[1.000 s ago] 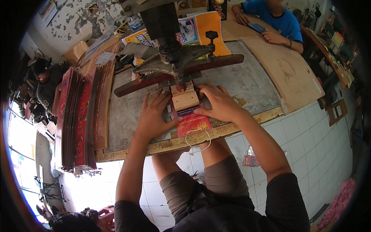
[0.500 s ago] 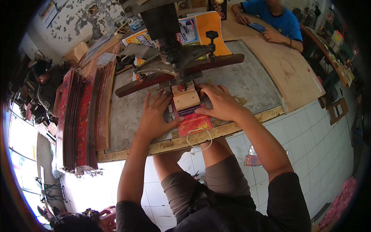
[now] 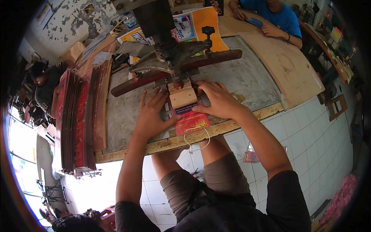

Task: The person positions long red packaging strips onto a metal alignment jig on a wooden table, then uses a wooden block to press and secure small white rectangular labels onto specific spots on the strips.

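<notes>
A red and yellow printed card (image 3: 191,124) with a purple band lies at the table's near edge. It passes under a pale wooden block (image 3: 183,98) below the metal press (image 3: 170,62). A white cord loop (image 3: 209,138) hangs from its near end. My left hand (image 3: 153,116) lies left of the block, fingers spread, its thumb on the card's left edge. On the other side, my right hand (image 3: 221,101) has its thumb on the card near the purple band. Its fingertips rest beside the block's far right corner, bent but apart from the thumb.
A dark red crossbar (image 3: 216,62) spans the grey tabletop (image 3: 247,83). Tall stacks of red printed sheets (image 3: 82,120) stand at left. A brown board (image 3: 284,69) lies at right, and a person in a blue shirt (image 3: 278,17) sits beyond it. Colourful posters (image 3: 214,29) lie behind the press.
The whole view has shifted slightly, moving the press and table a little up and left in the picture. Both hands keep nearly the same places beside the block and on the card.
</notes>
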`<action>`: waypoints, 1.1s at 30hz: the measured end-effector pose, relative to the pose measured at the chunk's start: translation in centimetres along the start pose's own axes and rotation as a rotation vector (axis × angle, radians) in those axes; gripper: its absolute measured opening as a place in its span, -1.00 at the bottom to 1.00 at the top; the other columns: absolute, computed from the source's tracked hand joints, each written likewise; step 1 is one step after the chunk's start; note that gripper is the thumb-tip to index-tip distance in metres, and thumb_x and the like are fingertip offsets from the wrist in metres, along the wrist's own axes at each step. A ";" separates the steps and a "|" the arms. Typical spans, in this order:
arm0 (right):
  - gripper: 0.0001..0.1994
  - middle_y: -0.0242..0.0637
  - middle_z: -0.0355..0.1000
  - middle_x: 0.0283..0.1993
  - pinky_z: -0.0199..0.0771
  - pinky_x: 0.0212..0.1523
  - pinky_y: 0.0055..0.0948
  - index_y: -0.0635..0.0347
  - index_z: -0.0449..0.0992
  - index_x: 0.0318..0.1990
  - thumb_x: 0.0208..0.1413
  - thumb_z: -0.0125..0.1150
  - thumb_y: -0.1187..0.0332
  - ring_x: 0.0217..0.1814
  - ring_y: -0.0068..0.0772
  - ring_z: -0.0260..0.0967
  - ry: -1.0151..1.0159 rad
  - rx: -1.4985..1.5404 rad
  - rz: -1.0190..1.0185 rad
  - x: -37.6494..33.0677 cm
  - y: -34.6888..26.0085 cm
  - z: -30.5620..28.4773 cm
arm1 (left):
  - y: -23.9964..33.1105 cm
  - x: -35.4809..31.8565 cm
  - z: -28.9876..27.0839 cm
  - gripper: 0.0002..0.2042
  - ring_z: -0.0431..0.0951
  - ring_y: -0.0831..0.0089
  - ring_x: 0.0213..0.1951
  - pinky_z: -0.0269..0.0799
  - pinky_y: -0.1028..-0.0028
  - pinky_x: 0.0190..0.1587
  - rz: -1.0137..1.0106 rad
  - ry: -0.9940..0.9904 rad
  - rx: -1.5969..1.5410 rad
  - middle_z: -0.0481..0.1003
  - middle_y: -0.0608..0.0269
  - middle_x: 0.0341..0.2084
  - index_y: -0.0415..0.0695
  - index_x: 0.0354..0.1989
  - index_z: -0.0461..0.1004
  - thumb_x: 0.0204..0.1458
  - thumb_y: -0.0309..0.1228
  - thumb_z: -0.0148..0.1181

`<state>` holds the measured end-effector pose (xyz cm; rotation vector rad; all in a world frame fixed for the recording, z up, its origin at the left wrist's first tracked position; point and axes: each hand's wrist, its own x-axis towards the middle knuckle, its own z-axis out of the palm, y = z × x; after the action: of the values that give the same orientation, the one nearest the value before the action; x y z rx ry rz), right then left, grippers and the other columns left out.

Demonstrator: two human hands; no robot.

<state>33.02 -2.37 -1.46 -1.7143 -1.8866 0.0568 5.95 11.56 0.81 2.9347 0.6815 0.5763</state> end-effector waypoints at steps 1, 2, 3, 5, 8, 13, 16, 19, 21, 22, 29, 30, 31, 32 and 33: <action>-0.14 -0.09 0.49 0.32 0.21 0.53 0.06 0.23 0.35 0.39 0.19 0.50 -0.24 0.46 -0.03 0.40 -0.016 0.004 0.012 0.0 0.0 -0.1 | 0.0 0.0 0.0 -0.14 0.28 0.02 0.59 -0.22 -0.18 0.69 -0.003 -0.003 0.001 0.48 -0.09 0.43 -0.27 0.35 0.55 0.03 0.20 0.49; -0.14 -0.09 0.48 0.33 0.20 0.53 0.07 0.23 0.35 0.39 0.19 0.50 -0.24 0.47 -0.03 0.39 -0.032 0.007 0.024 0.0 -0.1 -0.3 | 0.0 0.0 0.0 -0.14 0.28 0.02 0.59 -0.22 -0.18 0.69 -0.005 -0.005 0.001 0.48 -0.09 0.43 -0.27 0.35 0.55 0.03 0.19 0.49; -0.14 -0.09 0.48 0.33 0.20 0.53 0.07 0.23 0.35 0.40 0.20 0.49 -0.24 0.47 -0.03 0.40 -0.022 0.000 0.019 0.0 0.0 -0.2 | 0.0 0.1 0.0 -0.14 0.28 0.02 0.60 -0.22 -0.19 0.69 -0.007 -0.007 0.001 0.48 -0.09 0.43 -0.27 0.35 0.55 0.03 0.19 0.49; -0.13 -0.10 0.48 0.33 0.19 0.54 0.07 0.23 0.34 0.40 0.20 0.49 -0.25 0.47 -0.04 0.40 -0.003 -0.016 0.008 0.0 0.2 0.1 | 0.0 0.1 0.0 -0.14 0.28 0.02 0.60 -0.21 -0.19 0.69 -0.004 -0.003 0.002 0.48 -0.08 0.44 -0.27 0.35 0.55 0.04 0.20 0.49; -0.14 -0.08 0.50 0.31 0.19 0.54 0.05 0.23 0.35 0.40 0.19 0.51 -0.22 0.46 -0.04 0.40 0.001 0.000 0.005 0.1 -0.1 0.2 | 0.0 -0.1 -0.2 -0.10 0.28 0.03 0.59 -0.23 -0.18 0.69 -0.011 0.002 0.006 0.48 -0.05 0.44 -0.29 0.37 0.53 0.03 0.24 0.46; -0.16 -0.10 0.52 0.30 0.18 0.55 0.07 0.18 0.36 0.44 0.16 0.58 -0.10 0.44 0.04 0.41 -0.031 0.080 0.050 0.2 -0.8 -0.9 | 0.1 -0.2 -0.5 -0.07 0.25 0.01 0.60 -0.23 -0.21 0.68 0.008 0.047 0.008 0.47 -0.03 0.45 -0.31 0.38 0.52 0.03 0.27 0.44; -0.14 -0.12 0.52 0.30 0.14 0.57 0.07 0.15 0.33 0.48 0.15 0.60 -0.06 0.44 0.07 0.39 -0.023 0.074 0.049 0.1 -0.8 -0.5 | 0.0 -0.5 -0.4 -0.08 0.25 0.03 0.60 -0.22 -0.20 0.69 -0.004 0.046 0.018 0.46 -0.02 0.45 -0.26 0.41 0.50 0.04 0.24 0.45; -0.10 -0.13 0.54 0.26 0.11 0.58 0.03 0.17 0.30 0.52 0.15 0.60 -0.04 0.44 0.04 0.39 -0.067 0.078 0.063 0.3 -1.2 -0.8 | -0.3 -0.9 0.1 -0.07 0.27 0.04 0.59 -0.22 -0.20 0.69 -0.009 0.083 -0.003 0.47 -0.03 0.44 -0.25 0.42 0.50 0.04 0.26 0.44; -0.10 -0.13 0.58 0.19 0.15 0.56 0.01 0.20 0.30 0.51 0.13 0.61 -0.04 0.39 0.01 0.44 -0.032 0.054 0.045 0.2 -1.0 -0.7 | -0.2 -0.8 0.1 -0.07 0.28 0.06 0.58 -0.22 -0.20 0.69 -0.010 0.084 0.001 0.49 0.01 0.43 -0.24 0.42 0.50 0.05 0.29 0.41; -0.10 -0.14 0.58 0.19 0.14 0.56 0.01 0.20 0.30 0.51 0.13 0.61 -0.04 0.39 0.00 0.44 -0.036 0.042 0.046 0.1 -1.0 -0.7 | -0.2 -0.8 0.1 -0.06 0.28 0.07 0.58 -0.22 -0.20 0.70 -0.012 0.073 0.003 0.49 0.03 0.43 -0.24 0.43 0.49 0.06 0.29 0.41; -0.11 -0.17 0.56 0.16 0.10 0.58 0.06 0.14 0.30 0.51 0.15 0.60 -0.06 0.39 -0.03 0.44 -0.051 0.001 0.047 0.3 -0.6 -0.4 | -0.5 -0.9 0.6 -0.02 0.27 0.11 0.59 -0.24 -0.19 0.70 -0.006 0.062 0.022 0.49 0.05 0.44 -0.25 0.48 0.43 0.08 0.34 0.35; -0.11 -0.17 0.56 0.16 0.09 0.58 0.07 0.14 0.30 0.51 0.15 0.60 -0.06 0.39 -0.03 0.44 -0.053 0.003 0.056 0.3 -0.7 -0.5 | -0.6 -0.9 0.6 -0.02 0.27 0.11 0.59 -0.24 -0.19 0.70 -0.010 0.056 0.023 0.49 0.04 0.44 -0.25 0.48 0.43 0.09 0.35 0.34; -0.11 -0.17 0.55 0.16 0.09 0.58 0.07 0.14 0.30 0.51 0.15 0.60 -0.06 0.39 -0.03 0.44 -0.053 -0.001 0.060 0.3 -0.8 -0.5 | -0.6 -0.9 0.7 -0.01 0.28 0.11 0.59 -0.24 -0.19 0.70 -0.013 0.051 0.023 0.48 0.04 0.45 -0.26 0.48 0.44 0.09 0.35 0.33; -0.11 -0.17 0.55 0.16 0.09 0.58 0.07 0.13 0.30 0.51 0.16 0.59 -0.07 0.39 -0.03 0.44 -0.050 -0.005 0.063 0.3 -0.8 -0.5 | -0.6 -0.8 0.6 -0.01 0.28 0.11 0.59 -0.24 -0.19 0.70 -0.015 0.046 0.027 0.48 0.03 0.45 -0.26 0.48 0.44 0.09 0.36 0.32; -0.12 -0.18 0.55 0.16 0.09 0.58 0.07 0.13 0.30 0.51 0.16 0.59 -0.07 0.39 -0.03 0.44 -0.047 -0.009 0.065 0.3 -0.8 -0.5 | -0.7 -0.8 0.6 -0.01 0.28 0.11 0.59 -0.24 -0.18 0.70 -0.010 0.049 0.026 0.48 0.03 0.45 -0.26 0.47 0.44 0.09 0.36 0.32</action>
<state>32.51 -2.43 -0.61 -1.7950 -1.8667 0.1155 5.28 11.83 -0.13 2.9486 0.7141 0.6455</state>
